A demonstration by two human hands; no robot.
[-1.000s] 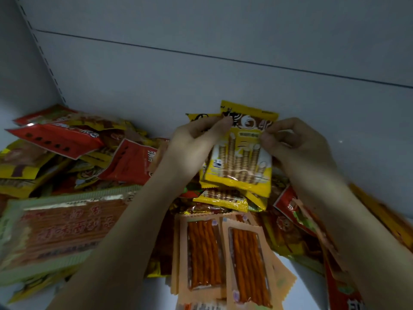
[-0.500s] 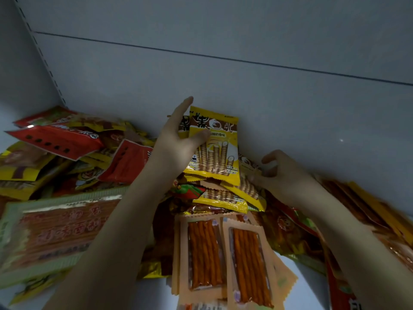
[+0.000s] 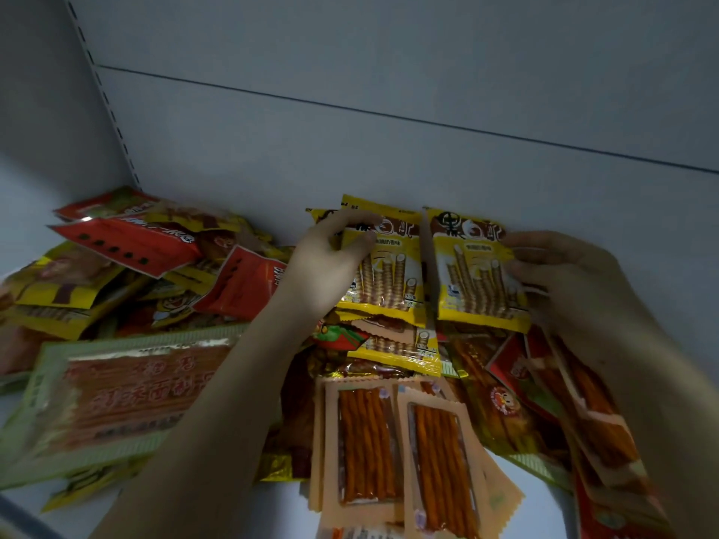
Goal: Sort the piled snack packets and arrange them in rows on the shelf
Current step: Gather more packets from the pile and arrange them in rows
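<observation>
Two yellow wafer-roll packets stand upright side by side against the shelf's back wall. My left hand (image 3: 327, 266) holds the left yellow packet (image 3: 389, 274) at its upper left corner, thumb in front and fingers over the top edge. My right hand (image 3: 564, 278) grips the right yellow packet (image 3: 472, 278) along its right edge. A third yellow wafer packet (image 3: 400, 350) lies flat just below them on the pile.
A pile of snack packets covers the shelf: red packets (image 3: 128, 243) and yellow ones at the left, a large green-edged packet (image 3: 116, 394) in front left, two orange stick packets (image 3: 404, 445) at the front, more red packets (image 3: 544, 375) at the right. The grey back wall (image 3: 389, 149) stands behind.
My right hand has picked a second yellow packet from the pile and stood it beside the first. My left hand has shifted its packet slightly right and taken hold of its top corner.
</observation>
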